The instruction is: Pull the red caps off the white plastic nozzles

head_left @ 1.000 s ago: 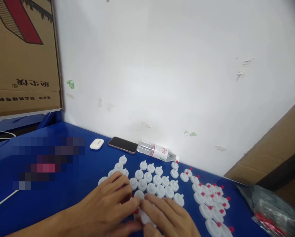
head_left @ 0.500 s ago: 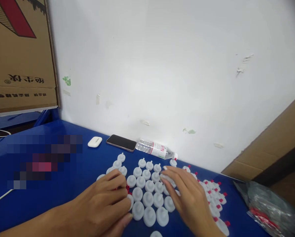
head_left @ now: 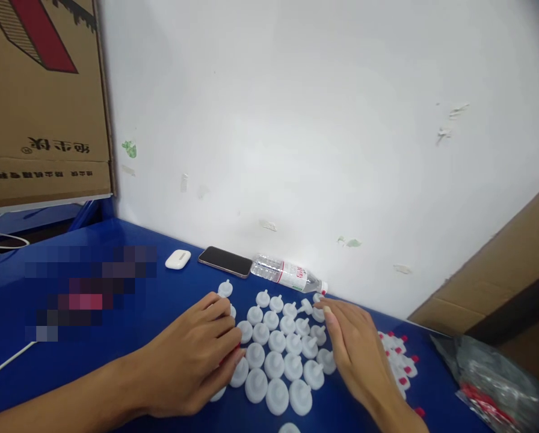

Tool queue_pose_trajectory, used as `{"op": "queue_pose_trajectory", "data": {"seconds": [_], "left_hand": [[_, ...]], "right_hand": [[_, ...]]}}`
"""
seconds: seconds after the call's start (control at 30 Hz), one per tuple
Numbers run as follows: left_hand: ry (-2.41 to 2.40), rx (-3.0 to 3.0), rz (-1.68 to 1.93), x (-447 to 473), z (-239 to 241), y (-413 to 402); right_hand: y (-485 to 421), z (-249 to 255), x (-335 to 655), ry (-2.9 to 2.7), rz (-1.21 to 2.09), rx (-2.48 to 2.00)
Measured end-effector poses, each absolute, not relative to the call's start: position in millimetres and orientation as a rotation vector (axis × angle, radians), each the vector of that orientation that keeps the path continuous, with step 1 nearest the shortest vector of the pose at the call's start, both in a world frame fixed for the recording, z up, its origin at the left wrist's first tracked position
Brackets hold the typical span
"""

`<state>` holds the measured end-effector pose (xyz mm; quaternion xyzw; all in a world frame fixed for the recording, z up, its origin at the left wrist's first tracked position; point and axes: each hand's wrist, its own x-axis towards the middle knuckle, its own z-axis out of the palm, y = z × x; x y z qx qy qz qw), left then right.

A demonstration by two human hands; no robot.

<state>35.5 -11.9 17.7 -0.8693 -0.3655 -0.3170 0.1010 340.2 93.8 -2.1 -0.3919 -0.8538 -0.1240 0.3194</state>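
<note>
Several white round plastic caps with a thin spout [head_left: 277, 396] lie in loose rows on the blue table. My left hand [head_left: 197, 352] is over the left side of these rows, its fingers curled together. A bit of red shows at its fingertips, looking like small red tip covers, mostly hidden by the fingers. My right hand [head_left: 353, 343] reaches over the right side, fingers stretched out and thumb apart, beside a white cap [head_left: 318, 314] near the bottle. To its right lie several white caps with red tips [head_left: 398, 355], partly covered by the hand.
Along the wall lie a clear labelled bottle [head_left: 292, 275], a phone [head_left: 225, 261] and a white earphone case [head_left: 178, 259]. A plastic bag with red pieces [head_left: 499, 385] sits at the right. A cardboard box [head_left: 44, 102] stands at the left. One patch of the table is blurred out.
My right hand has let go of the white cap it held and shifted slightly right, its fingers straighter. A cap now lies tilted in the back row. My left hand stays curled at the left.
</note>
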Motion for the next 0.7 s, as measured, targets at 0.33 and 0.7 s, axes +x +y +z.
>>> {"op": "queue_pose_trajectory", "data": {"seconds": [0.33, 0.7], "left_hand": [[-1.352, -2.604, -0.710, 33.5, 8.5, -8.1], [-1.311, -2.609, -0.760, 30.9, 9.6, -6.8]], "right_hand": [[114.2, -1.0, 370.6, -2.179, -0.457, -1.299], [116.8, -10.5, 369.5, -2.274, -0.534, -1.185]]}}
